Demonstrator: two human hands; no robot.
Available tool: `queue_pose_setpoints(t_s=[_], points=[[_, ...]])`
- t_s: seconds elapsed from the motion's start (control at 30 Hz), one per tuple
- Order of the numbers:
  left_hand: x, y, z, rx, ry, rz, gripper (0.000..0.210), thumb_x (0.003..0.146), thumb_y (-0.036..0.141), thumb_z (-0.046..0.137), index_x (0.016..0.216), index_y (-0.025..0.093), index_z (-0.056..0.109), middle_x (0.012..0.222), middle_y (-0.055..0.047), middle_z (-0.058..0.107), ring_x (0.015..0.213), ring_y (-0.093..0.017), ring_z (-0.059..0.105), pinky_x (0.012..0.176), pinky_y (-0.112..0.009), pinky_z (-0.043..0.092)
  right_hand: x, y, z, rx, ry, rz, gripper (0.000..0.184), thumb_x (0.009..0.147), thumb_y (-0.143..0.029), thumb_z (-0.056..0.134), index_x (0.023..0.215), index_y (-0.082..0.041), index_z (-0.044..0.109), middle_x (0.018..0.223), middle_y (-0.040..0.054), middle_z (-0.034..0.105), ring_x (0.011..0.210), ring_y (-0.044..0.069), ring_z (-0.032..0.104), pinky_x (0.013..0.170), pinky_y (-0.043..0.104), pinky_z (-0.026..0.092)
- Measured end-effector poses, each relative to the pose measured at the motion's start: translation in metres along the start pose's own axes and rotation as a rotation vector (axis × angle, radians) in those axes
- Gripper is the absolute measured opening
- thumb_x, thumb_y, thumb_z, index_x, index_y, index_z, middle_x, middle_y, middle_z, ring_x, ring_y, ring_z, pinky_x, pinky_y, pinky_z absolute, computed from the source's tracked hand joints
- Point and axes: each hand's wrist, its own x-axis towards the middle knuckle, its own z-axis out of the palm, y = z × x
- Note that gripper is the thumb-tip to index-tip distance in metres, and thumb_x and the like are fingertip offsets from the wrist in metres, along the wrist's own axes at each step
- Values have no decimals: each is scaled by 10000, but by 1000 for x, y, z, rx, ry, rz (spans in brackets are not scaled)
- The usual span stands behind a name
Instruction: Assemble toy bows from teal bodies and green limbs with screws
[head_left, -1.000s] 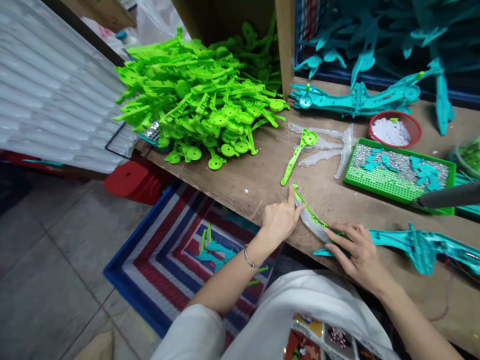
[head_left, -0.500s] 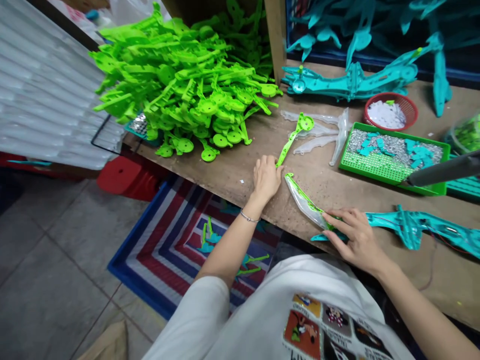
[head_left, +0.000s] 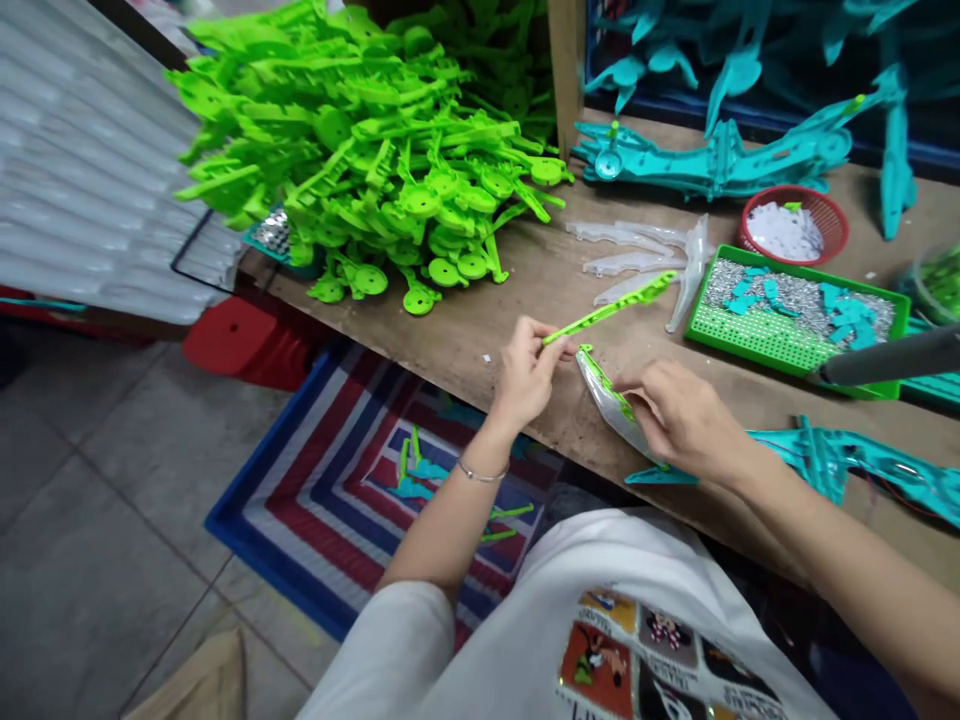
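My left hand [head_left: 527, 372] pinches one end of a long green plastic part [head_left: 611, 308], which points up and to the right above the bench. Just below it, a clear curved plastic piece with a green strip along its edge [head_left: 606, 398] lies near the bench's front edge. My right hand [head_left: 679, 415] is closed at the right side of that piece, fingertips on its green strip; the fingers hide what exactly they grip. A teal plastic part [head_left: 817, 450] lies to the right, partly behind my right hand and forearm.
A big heap of green plastic parts [head_left: 375, 170] covers the bench's left. Loose clear plastic pieces [head_left: 694, 270], a green basket of screws and teal bits [head_left: 720, 345], and a red basket of white bits [head_left: 832, 235] lie right. A striped, blue-edged bin [head_left: 300, 530] sits below.
My left hand has lifted and turned the green part, so its far end swung right and shows edge-on. My right hand has moved up and left along the clear piece and its fingers have closed.
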Motion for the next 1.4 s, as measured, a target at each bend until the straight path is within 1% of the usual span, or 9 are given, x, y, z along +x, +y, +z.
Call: queue_pose_setpoints(t_s=[0.27, 0.53, 0.77, 0.9, 1.03, 1.13, 1.2, 1.3, 1.4], points=[[-12, -39, 18, 294, 6, 62, 144, 1046, 378, 479, 1026, 244, 430, 976, -35, 781, 812, -150, 725, 782, -276, 515, -2, 26, 68, -84, -137, 134, 159, 1018, -149, 451, 1150, -172, 538, 978, 92, 739, 874, 221, 660, 819, 332, 438], [-15, -44, 19, 317, -5, 71, 119, 1046, 357, 477, 1050, 244, 441, 969, -50, 770, 868, -172, 742, 816, -293, 532, 4, 27, 67, -239, -232, 11, 241, 1030, -130, 361, 1037, -152, 600, 810, 73, 649, 760, 221, 552, 776, 323, 374], [-13, -51, 20, 218, 17, 62, 156, 1027, 391, 525, 1038, 240, 486, 886, -23, 752, 846, -164, 737, 808, -281, 530, 8, 24, 69, -203, -271, -5, 241, 1012, -113, 375, 1066, -151, 606, 825, 77, 683, 753, 216, 595, 754, 319, 417], [-3, -50, 13, -57, 53, -11, 293, 938, 472, 658, 952, 212, 525, 847, -14, 740, 722, -124, 707, 674, -224, 530, 2, 34, 55, -101, -110, 3, 279, 979, -90, 449, 1215, -166, 577, 942, 85, 741, 862, 206, 679, 797, 319, 497], [2, -29, 2, -258, 60, -90, 359, 841, 469, 767, 888, 194, 542, 804, -4, 731, 634, -88, 667, 604, -185, 522, 9, 30, 17, -117, 144, -59, 366, 944, -123, 560, 1295, -226, 563, 1291, 113, 702, 1246, 248, 628, 1033, 424, 491], [1, 1, 3, -326, -41, -204, 336, 845, 433, 758, 842, 194, 521, 768, -2, 727, 604, -88, 660, 586, -190, 536, 18, 18, -3, -194, 57, 1, 397, 961, -197, 562, 1354, -246, 543, 1481, 115, 577, 1434, 306, 464, 1123, 534, 413], [0, 20, 10, -325, -151, -283, 321, 862, 417, 731, 820, 196, 501, 729, 4, 709, 576, -96, 655, 564, -206, 547, 20, 12, -7, -206, -51, 51, 362, 995, -205, 497, 1350, -238, 559, 1475, 122, 580, 1400, 308, 490, 1122, 544, 399], [2, 35, 23, -273, -294, -324, 324, 889, 423, 701, 818, 199, 478, 726, -1, 702, 568, -113, 666, 544, -226, 555, 14, 8, -7, -228, -156, 155, 323, 1022, -170, 400, 1245, -202, 632, 1193, 138, 721, 1104, 271, 652, 998, 471, 465], [5, 36, 34, -175, -294, -202, 337, 878, 448, 734, 890, 197, 511, 733, 13, 684, 605, -118, 687, 582, -232, 573, 6, 9, -12, -181, -208, 320, 246, 1003, -190, 462, 1152, -179, 658, 939, 111, 740, 912, 250, 669, 852, 387, 482]])
